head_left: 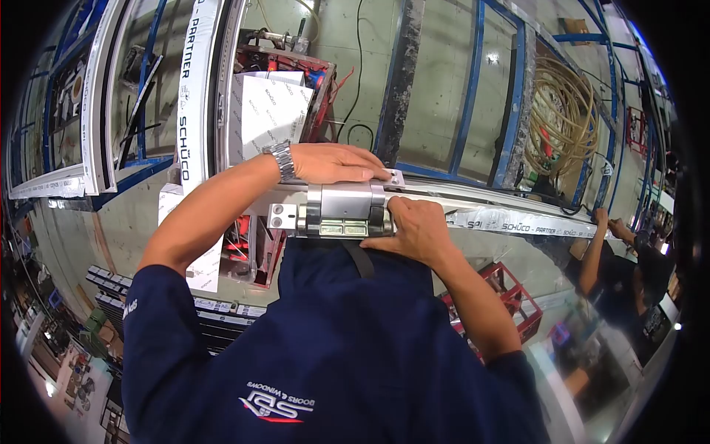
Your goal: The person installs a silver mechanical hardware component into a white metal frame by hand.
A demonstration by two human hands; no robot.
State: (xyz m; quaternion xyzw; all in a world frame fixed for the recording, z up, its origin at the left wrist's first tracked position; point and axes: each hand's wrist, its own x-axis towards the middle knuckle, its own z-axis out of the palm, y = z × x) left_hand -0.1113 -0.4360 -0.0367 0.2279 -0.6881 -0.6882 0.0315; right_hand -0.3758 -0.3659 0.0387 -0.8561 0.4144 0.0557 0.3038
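Observation:
A silver metal hinge [342,211] sits on a long white frame profile [518,220] covered in printed protective film. My left hand [336,163], with a metal wristwatch on its wrist, lies flat along the hinge's far side and presses it against the profile. My right hand [416,226] wraps around the right end of the hinge, fingers curled over it. My navy shirt fills the lower part of the view, just under the hinge.
Another person [629,266] stands at the right with a hand [600,216] on the same profile. A white window frame [188,89] leans at the left. A red crate [318,74] with white sheets and a coil of tan hose [566,111] lie on the floor beyond.

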